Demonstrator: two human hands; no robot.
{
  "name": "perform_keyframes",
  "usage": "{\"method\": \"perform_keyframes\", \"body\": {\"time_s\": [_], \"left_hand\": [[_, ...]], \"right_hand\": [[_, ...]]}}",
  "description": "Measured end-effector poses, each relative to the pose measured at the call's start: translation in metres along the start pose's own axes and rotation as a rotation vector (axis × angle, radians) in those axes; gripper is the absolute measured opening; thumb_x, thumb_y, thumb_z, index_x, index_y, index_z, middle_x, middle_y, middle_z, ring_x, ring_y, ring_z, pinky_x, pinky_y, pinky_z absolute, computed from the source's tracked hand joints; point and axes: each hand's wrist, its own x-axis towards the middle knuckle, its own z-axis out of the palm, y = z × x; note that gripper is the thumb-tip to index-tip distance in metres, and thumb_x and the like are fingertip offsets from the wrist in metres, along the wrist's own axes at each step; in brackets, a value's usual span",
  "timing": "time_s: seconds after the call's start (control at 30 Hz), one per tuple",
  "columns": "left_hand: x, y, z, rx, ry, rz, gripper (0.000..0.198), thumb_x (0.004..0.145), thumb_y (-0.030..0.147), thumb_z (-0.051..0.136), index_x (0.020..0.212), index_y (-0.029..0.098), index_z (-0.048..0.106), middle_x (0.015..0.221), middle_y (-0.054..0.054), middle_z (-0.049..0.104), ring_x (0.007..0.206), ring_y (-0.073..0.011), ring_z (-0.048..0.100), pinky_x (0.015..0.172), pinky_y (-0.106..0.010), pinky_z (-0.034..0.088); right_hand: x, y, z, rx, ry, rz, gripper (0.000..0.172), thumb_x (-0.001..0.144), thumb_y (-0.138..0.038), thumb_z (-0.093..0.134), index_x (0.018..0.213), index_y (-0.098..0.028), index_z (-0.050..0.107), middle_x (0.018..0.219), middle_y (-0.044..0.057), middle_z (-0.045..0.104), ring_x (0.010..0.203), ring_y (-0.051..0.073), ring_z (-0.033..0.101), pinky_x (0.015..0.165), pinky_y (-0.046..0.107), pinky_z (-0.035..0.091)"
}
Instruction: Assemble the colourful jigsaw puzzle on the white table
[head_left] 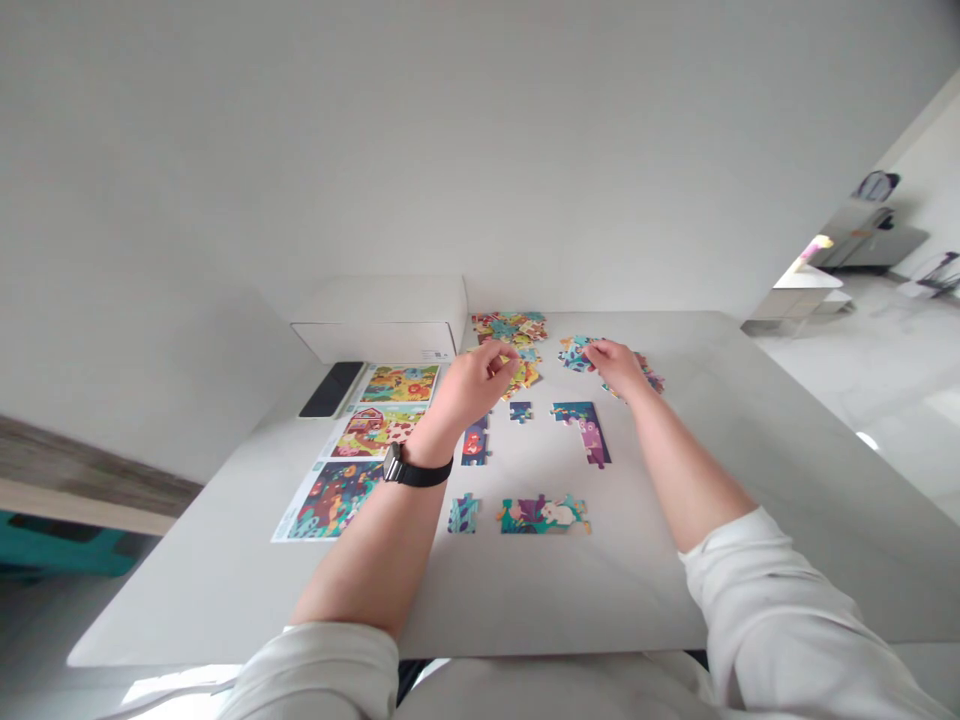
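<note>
My left hand [471,385], with a black watch on the wrist, hovers over loose yellow puzzle pieces [523,374] with its fingers curled, pinching a piece. My right hand [616,364] reaches to a small heap of teal and pink pieces [576,352], fingertips pressed on them. Below the hands lie joined parts of a puzzle: a purple strip [589,428], a dark piece with red [475,442], a small blue piece [520,411], a row with a white rabbit [544,514] and a single leafy piece [463,513].
A white table [750,450] stands against a plain wall. A white box [382,325] sits at the back, with a black phone [331,389] beside it. A sheet with three picture guides [360,450] lies on the left. Another pile of pieces [510,326] is at the back.
</note>
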Motion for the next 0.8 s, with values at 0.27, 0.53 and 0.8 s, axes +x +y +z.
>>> {"method": "perform_keyframes", "body": {"time_s": [0.27,0.53,0.8], "left_hand": [[0.002,-0.001,0.003,-0.157,-0.095,-0.04,0.034,0.099,0.05,0.063,0.102,0.018,0.075,0.086,-0.003,0.075,0.072,-0.0151,0.063,0.066,-0.026,0.045],[-0.002,0.003,0.012,-0.346,-0.216,-0.104,0.027,0.088,0.045,0.073,0.09,0.019,0.069,0.074,-0.001,0.069,0.064,-0.0135,0.061,0.058,-0.024,0.044],[-0.001,0.001,0.003,-0.29,-0.248,-0.155,0.022,0.094,0.039,0.068,0.09,0.019,0.074,0.076,-0.003,0.072,0.063,-0.0132,0.065,0.056,-0.023,0.049]], "right_hand": [[-0.037,-0.074,0.001,0.25,-0.133,-0.191,0.046,0.093,-0.067,0.065,0.085,-0.023,0.074,0.07,0.001,0.069,0.069,0.021,0.067,0.071,0.033,0.047],[-0.065,-0.094,0.004,0.339,-0.192,-0.215,0.044,0.095,-0.066,0.065,0.086,-0.023,0.074,0.073,0.002,0.069,0.071,0.022,0.068,0.068,0.032,0.049],[-0.07,-0.082,0.006,0.414,-0.224,-0.184,0.044,0.089,-0.068,0.073,0.091,-0.024,0.075,0.079,0.003,0.075,0.072,0.023,0.07,0.071,0.035,0.053]]}}
